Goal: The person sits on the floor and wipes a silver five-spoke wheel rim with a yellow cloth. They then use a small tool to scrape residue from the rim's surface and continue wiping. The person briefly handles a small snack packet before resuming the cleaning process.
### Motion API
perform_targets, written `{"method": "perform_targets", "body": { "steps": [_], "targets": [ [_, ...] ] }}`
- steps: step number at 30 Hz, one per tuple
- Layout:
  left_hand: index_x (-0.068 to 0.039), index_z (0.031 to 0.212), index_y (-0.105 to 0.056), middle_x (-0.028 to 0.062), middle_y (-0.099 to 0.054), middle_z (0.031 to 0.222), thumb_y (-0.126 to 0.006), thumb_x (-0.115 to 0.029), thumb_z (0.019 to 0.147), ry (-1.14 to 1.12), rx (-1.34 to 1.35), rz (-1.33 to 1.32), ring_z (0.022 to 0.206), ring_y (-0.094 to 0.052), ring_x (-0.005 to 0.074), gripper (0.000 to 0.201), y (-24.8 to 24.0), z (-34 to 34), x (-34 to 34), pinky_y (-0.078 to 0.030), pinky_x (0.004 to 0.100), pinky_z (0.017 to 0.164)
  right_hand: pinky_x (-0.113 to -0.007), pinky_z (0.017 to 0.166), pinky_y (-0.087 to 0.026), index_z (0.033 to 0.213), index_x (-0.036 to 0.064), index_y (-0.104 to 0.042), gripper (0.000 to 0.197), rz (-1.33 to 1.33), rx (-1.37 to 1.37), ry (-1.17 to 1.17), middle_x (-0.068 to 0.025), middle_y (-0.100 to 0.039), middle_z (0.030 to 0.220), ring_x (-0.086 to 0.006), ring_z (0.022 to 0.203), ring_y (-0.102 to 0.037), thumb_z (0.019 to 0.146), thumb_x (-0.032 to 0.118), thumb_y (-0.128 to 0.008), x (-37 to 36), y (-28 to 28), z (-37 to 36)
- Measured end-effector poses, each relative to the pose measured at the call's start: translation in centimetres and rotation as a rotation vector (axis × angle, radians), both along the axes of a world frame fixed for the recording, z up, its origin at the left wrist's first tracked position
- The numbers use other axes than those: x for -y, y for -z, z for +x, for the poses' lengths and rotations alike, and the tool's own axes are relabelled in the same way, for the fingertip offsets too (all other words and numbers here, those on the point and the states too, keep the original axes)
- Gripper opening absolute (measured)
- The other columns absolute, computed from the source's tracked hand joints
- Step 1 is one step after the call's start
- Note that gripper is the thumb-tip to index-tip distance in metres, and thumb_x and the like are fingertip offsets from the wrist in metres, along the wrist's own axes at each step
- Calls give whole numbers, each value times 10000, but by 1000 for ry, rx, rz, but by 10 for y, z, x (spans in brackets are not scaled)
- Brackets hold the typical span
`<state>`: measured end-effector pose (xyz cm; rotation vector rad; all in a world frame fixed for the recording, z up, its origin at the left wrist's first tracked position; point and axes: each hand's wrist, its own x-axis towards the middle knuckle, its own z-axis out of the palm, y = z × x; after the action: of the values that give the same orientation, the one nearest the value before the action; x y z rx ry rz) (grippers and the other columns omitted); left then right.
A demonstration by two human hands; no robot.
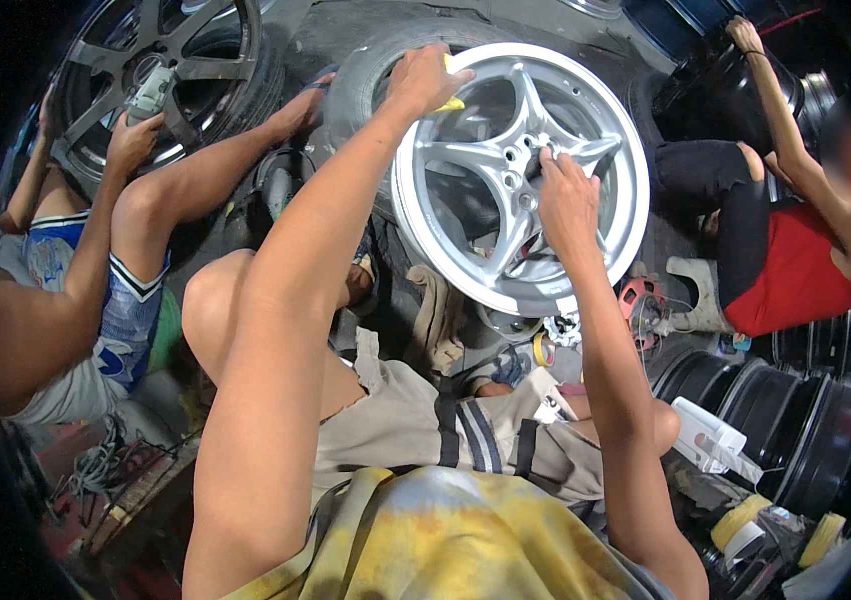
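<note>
A silver alloy wheel point(517, 262) with star-like spokes is tilted toward me, in front of my knees. At its upper left edge, my left hand point(423, 80) is closed on a thin yellow piece point(452, 104); whether that is cloth or abrasive sheet I cannot tell. My right hand point(571, 205) reaches onto the hub, its bent fingers apart and touching the metal beside the bolt holes. No held object shows in it, though its palm is hidden. Behind the wheel lies a grey tyre point(353, 92).
At left, a seated person holds a grey power tool point(152, 90) against a dark wheel point(95, 75). At right sits a person in a red top point(807, 262). Black rims point(795, 425) line the lower right, near a white box point(707, 436). A yellow tape roll point(544, 349) lies below my wheel.
</note>
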<state>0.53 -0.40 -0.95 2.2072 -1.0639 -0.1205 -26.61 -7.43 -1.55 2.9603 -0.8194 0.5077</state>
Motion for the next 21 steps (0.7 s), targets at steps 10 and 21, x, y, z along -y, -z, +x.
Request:
{"method": "perform_targets", "body": {
  "steps": [10,21],
  "targets": [
    [-23,1163,-708,247,-722,1082,-755,-516,822,-4,-17,-19,1043,-686,423,601,3,0,1,-516,495,944,-458,797,-434,1254,21,-667,330,170,-71,-197,-148,-629,996,-341,959,-632,949,56,-545,-14,-17,0],
    [-17,1103,-722,247,-728,1046,-754,-506,826,8,10,-21,1025,-689,423,562,6,4,4,-512,504,928,-420,787,-450,1240,31,-677,378,64,169,-282,-105,-612,964,-283,908,-617,882,27,-554,2,-2,1]
  ]
}}
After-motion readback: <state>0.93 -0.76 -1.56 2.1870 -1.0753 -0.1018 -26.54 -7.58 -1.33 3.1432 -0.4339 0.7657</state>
